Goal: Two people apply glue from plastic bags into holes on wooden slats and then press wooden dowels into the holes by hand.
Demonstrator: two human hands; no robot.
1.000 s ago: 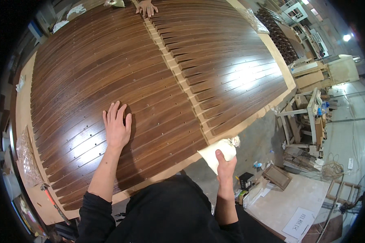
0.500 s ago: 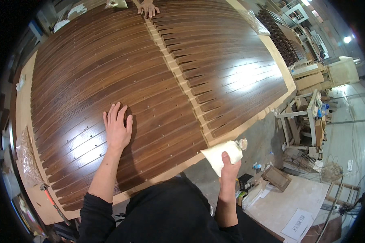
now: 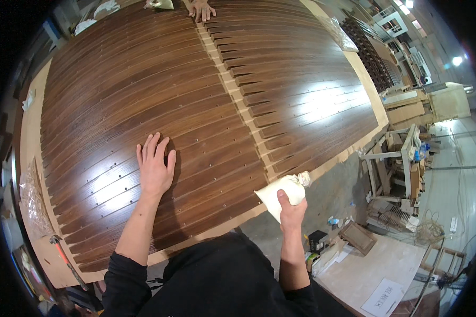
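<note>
Rows of dark brown wooden slats with small holes lie side by side on a pale board. My left hand rests on the left set of slats, palm down and fingers spread. In my right hand is a cream-coloured piping bag, twisted closed at its thick end. Its narrow tip points left, at the near edge of the slats. A pale strip runs between the left slats and the shorter, gapped right ones.
Another person's hand lies at the far end of the strip, beside another pale bag. A hammer with an orange handle and clear plastic wrap lie at the left edge. A wooden frame stand is on the right.
My right hand has moved a little left with the piping bag, bringing its tip closer to the slats' near edge. My left hand stays on the slats.
</note>
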